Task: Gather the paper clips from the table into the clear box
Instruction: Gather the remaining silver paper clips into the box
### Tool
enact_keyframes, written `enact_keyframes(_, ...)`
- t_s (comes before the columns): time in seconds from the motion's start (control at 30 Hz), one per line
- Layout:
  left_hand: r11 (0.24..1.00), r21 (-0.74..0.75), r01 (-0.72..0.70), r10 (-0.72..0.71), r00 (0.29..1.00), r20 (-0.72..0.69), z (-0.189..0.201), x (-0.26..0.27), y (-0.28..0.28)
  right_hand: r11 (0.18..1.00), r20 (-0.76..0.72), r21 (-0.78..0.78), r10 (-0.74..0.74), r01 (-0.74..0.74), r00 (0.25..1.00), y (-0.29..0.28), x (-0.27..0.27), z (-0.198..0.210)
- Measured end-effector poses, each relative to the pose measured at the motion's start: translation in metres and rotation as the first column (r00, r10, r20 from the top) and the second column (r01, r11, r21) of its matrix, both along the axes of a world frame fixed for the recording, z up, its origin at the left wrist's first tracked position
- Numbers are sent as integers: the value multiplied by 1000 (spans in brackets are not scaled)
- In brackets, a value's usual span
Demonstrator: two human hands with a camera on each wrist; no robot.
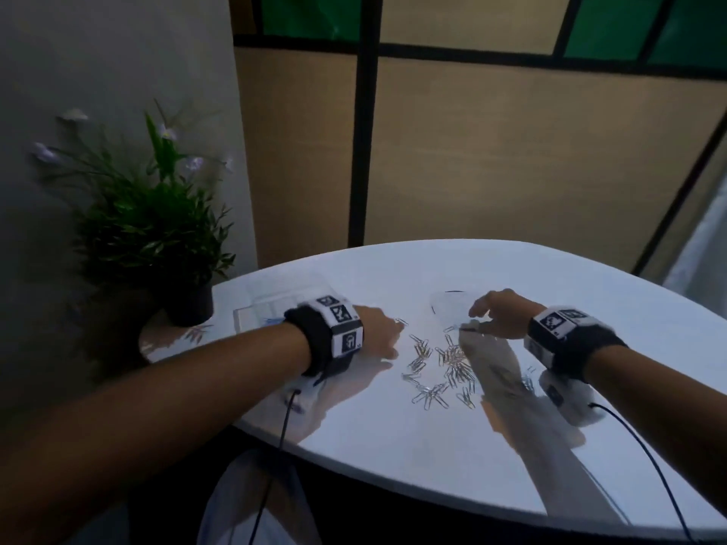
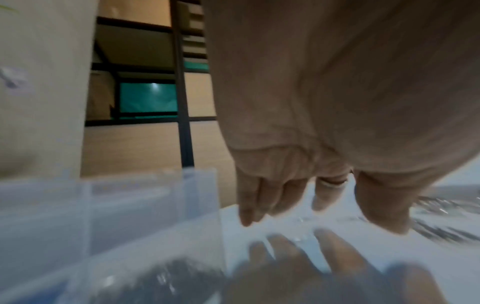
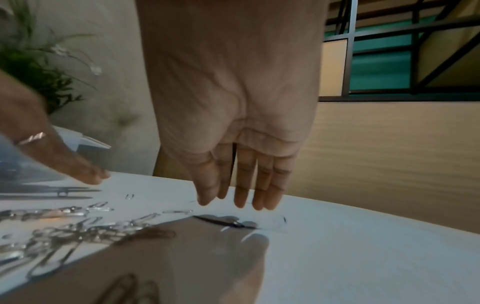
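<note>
Several silver paper clips (image 1: pixel 438 367) lie scattered in a loose heap on the glossy white table (image 1: pixel 511 446), between my two hands. My left hand (image 1: pixel 395 336) hovers at the heap's left edge with straight fingers, holding nothing; one stray clip (image 1: pixel 400 321) lies by its fingertips. The clear box (image 1: pixel 271 304), split into compartments, stands just behind my left wrist; in the left wrist view the box (image 2: pixel 130 205) sits left of the left hand (image 2: pixel 311 216). My right hand (image 1: pixel 478 316) hangs empty with relaxed fingers over the heap's far right; its fingertips (image 3: pixel 244 203) hover just above the table.
A clear flat plastic piece (image 1: pixel 444 304) with a dark mark lies under my right hand. A potted plant (image 1: pixel 157 230) stands at the table's back left corner. A panelled wall (image 1: pixel 511 151) rises behind the table. Cables trail from both wrists.
</note>
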State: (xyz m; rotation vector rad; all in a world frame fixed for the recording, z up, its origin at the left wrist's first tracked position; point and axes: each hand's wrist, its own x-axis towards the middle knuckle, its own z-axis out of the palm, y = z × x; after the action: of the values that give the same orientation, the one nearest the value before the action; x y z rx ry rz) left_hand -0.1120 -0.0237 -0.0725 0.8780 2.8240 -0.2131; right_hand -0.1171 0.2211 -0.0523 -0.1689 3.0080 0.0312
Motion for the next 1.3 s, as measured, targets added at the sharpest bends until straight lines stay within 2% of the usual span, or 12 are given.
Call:
enact_keyframes(0.07, 988, 68, -137, 130, 987, 92, -21, 3, 13, 996, 13, 76, -44, 43, 999, 6, -1, -6)
enact_keyframes(0.17, 972, 130, -193, 174, 974, 143, -35, 3, 29, 996, 25, 59, -67, 66, 997, 8, -4, -16)
enact_keyframes(0.37, 994, 80, -72, 69, 997, 38, -37, 22, 61, 991, 112, -2, 132, -133, 985, -4, 4, -33)
enact_keyframes(0.53, 980, 169, 108, -136, 977, 167, -10, 35, 46, 971, 94, -97, 227, -218, 969, 3, 36, -19)
enact_keyframes(0.63, 978, 137, 155, -172, 977, 125, 5, 30, 19, 988, 68, -115, 110, -101, 992, 40, 56, 1)
enact_keyframes(0.7, 994, 33, 106, -107, 994, 8, 8, 28, 3, 999, 171, -41, 7, 0, 985, 69, 68, 3)
enact_keyframes(0.77, 999, -39, 31, -31, 1000, 1, 7, 30, -4, 998, 226, -15, -61, 66, 972, 84, 77, -1)
enact_keyframes(0.9, 990, 121, -73, 59, 991, 119, -1, 36, 8, 991, 96, -131, 4, 9, 995, 74, 83, -12)
enact_keyframes(1.07, 973, 229, 2, -44, 983, 180, 6, 39, 41, 971, -49, -224, 78, -87, 996, 30, 66, -22)
enact_keyframes(1.17, 960, 277, 49, -79, 992, 99, 17, 36, 43, 920, -41, -388, 43, -55, 998, 22, 61, -13)
enact_keyframes(1.23, 975, 217, 50, -54, 998, 12, 20, 30, 34, 948, -91, -317, -13, -16, 996, 32, 57, -8)
enact_keyframes(1.3, 994, 112, 21, -24, 999, 28, 16, 26, 23, 984, -35, -169, -69, 62, 997, 43, 57, -11)
